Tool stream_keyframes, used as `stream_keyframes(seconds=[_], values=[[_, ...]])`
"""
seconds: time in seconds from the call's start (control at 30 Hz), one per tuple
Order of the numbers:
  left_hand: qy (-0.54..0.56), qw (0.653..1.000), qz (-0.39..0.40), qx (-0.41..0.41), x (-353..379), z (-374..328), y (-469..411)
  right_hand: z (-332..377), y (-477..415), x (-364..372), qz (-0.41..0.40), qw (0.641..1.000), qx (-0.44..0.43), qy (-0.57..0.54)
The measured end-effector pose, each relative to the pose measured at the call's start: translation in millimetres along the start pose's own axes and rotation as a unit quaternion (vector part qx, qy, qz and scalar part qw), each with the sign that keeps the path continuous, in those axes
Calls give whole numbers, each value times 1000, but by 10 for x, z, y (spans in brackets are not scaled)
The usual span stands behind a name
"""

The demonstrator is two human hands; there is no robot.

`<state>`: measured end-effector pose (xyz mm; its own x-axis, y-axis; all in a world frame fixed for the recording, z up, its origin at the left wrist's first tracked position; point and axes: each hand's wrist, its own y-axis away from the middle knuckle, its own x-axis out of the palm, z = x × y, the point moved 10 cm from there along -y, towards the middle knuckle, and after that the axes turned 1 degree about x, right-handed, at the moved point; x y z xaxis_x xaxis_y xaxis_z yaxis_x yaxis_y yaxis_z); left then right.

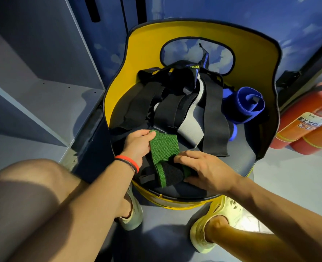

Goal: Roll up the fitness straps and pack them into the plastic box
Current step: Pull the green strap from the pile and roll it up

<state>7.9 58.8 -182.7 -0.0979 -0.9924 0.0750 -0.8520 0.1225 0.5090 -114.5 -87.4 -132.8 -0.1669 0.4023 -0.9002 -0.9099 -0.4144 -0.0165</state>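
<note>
A green strap lies stretched over the near part of a yellow chair's dark seat. My left hand holds its far end between thumb and fingers. My right hand grips the near end, where the strap is rolled up around a black patch. Behind them lies a heap of black and grey straps. A rolled blue strap stands at the seat's right side. No plastic box is in view.
The chair's yellow backrest curves round the far side. Grey locker shelves stand at the left. Red fire extinguishers lie on the floor at the right. My knees and pale shoes are below the seat.
</note>
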Motion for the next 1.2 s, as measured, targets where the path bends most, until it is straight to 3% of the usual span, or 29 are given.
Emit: stream_keyframes(seconds=[0.1, 0.27, 0.47, 0.6, 0.8, 0.87, 0.97, 1.07, 1.2], values=[[-13, 1000, 14, 17, 46, -39, -2, -37, -26, -6, 8, 1000, 14, -12], [75, 990, 59, -103, 136, 189, 41, -18, -47, 5, 18, 1000, 11, -20], [16, 997, 45, 55, 143, -407, -54, -41, -58, 29, 23, 1000, 15, -15], [-92, 979, 15, 183, 111, -752, -94, -44, -64, 23, 19, 999, 19, -18], [-81, 987, -48, 133, -124, -615, -258, -88, -81, 35, 26, 997, 43, -56], [-78, 980, -92, 156, -241, -711, -145, -118, -99, 56, 32, 995, 48, -83], [-223, 943, -118, 218, -248, -814, 267, -167, -138, 62, 43, 992, 59, -99], [-361, 916, -39, 168, -103, -399, 491, -199, -162, 69, 52, 991, 63, -105], [-416, 897, 16, 150, 2, 30, 539, -207, -179, 99, 79, 987, 78, -114]])
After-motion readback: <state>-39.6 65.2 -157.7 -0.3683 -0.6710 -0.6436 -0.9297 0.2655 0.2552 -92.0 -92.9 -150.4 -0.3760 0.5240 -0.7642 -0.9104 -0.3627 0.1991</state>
